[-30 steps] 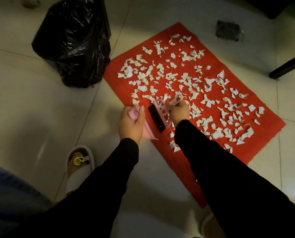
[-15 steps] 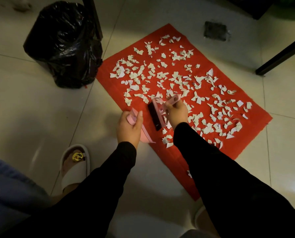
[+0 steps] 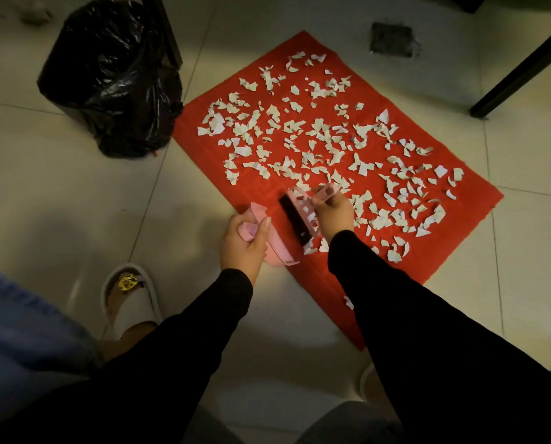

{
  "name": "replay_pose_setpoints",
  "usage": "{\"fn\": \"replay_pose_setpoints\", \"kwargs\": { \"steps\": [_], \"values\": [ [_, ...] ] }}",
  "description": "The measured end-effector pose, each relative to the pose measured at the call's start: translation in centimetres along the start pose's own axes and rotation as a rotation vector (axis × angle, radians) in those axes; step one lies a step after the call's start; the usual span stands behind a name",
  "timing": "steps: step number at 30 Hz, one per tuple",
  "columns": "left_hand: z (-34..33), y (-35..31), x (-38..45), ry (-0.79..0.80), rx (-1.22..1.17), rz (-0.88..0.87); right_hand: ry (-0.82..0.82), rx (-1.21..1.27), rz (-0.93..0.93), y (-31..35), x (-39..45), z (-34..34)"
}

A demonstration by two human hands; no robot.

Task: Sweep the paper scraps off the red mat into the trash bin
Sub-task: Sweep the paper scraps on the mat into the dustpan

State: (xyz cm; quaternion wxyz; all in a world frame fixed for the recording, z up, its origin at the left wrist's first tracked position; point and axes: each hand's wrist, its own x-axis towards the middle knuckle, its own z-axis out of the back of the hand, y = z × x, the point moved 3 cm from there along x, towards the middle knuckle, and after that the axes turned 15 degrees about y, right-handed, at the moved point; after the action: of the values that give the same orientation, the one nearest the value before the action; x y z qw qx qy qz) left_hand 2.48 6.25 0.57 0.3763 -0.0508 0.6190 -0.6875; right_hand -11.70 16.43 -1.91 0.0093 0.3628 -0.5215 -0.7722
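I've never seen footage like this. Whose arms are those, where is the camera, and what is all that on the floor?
No machine here: a person wears a camera on the head, looking down at their own arms in black sleeves. The left hand grips a pink dustpan at the near edge of a red mat lying on a tiled floor. The right hand holds a small pink brush with dark bristles, set on the mat beside the dustpan. White paper scraps cover most of the mat. A trash bin lined with a black bag stands just off the mat's far left corner. A slippered foot shows below.
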Motion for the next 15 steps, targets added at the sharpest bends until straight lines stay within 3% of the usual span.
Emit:
{"fn": "replay_pose_setpoints", "kwargs": {
  "steps": [5,9,15],
  "values": [
    [-0.9,-0.6,-1.1,0.031,-0.019,-0.004,-0.043,0.091,0.088,1.3,-0.3,1.2],
    [-1.2,-0.5,-1.8,0.006,-0.085,0.052,0.080,0.166,0.015,0.5,-0.3,1.5],
    [-1.7,0.8,-3.2,-0.004,-0.171,0.144,0.207,-0.027,-0.104,-1.4,-0.8,1.6]
  ]
}}
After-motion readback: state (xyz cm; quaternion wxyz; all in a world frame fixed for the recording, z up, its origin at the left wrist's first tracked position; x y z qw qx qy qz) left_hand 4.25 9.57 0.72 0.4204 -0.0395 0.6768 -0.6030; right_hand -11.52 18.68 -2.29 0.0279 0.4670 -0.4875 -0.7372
